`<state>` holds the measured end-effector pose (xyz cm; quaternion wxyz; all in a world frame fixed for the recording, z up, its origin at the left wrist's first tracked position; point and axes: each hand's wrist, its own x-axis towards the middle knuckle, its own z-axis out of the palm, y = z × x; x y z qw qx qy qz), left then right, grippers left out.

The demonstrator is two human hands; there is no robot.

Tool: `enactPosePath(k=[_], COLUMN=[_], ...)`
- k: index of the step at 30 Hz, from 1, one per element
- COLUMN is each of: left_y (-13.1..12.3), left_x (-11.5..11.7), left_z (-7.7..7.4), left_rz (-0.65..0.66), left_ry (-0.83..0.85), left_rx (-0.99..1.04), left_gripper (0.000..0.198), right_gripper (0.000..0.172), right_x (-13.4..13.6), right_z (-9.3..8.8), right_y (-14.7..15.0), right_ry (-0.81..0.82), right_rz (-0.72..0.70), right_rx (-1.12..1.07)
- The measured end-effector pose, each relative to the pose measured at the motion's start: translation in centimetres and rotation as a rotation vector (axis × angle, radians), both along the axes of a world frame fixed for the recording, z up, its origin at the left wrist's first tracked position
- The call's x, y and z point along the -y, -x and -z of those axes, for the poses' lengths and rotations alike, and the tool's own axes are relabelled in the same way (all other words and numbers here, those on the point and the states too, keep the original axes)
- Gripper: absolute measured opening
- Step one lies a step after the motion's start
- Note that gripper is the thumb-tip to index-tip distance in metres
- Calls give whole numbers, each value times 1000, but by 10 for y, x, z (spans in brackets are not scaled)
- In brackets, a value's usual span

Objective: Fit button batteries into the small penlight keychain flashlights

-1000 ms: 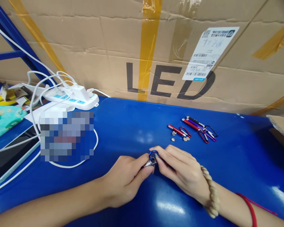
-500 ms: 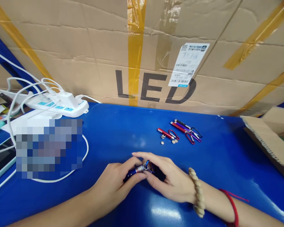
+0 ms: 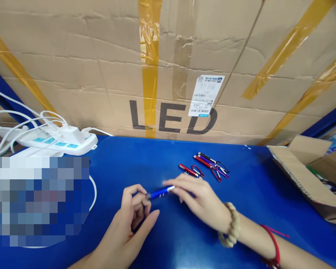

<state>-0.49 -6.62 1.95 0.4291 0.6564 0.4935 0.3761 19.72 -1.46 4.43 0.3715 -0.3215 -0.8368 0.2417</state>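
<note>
1. The right hand [image 3: 199,197], with a beaded bracelet [image 3: 230,228] on its wrist, gripped one end of a blue pen light [image 3: 159,192] in its fingers.
2. The pen light was held just above the blue table [image 3: 268,209], roughly level, between the two hands.
3. The left hand [image 3: 132,221] was loosely open, fingers curled and thumb spread, its index fingertip at the light's other end without gripping it.
4. More pen lights [image 3: 205,166], red and purple, lay near, just beyond the right hand.
5. A white power strip [image 3: 58,140] sat far left, and a cardboard box [image 3: 100,74] marked LED stood behind.
</note>
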Motion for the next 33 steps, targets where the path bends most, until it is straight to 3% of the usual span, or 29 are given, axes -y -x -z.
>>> enactPosePath(k=[2,5,9,13,20,27,33], left_y=[0,-2,-5,-4,5,5,7], left_x=[0,-1,-2,-4,-11,-15,-16], left_z=[-2,-5,-9,-9,-4,-7,-5], left_rz=[-10,-12,-36,-41,0,-38,-43], left_ry=[-29,-7,37,64,84,88,88], left_rx=[-22,-42,-41,-33,-29,-33,4], left_gripper=[21,15,14,15,15,17,18], right_gripper=[24,27,32,31,24,23,30], right_x=[-19,-49,-77,-87,-89,-81,-67], right_z=[-9,-20,-24,-18,-8,-15,-24], right_y=[-19,-58,-110,-135,-137,-130,-99], right_ry=[-100,-114,-45,77,151,86,-65], right_rz=[163,572,788,762,683,717,698], right_rx=[77,394,552,653,747,784,706])
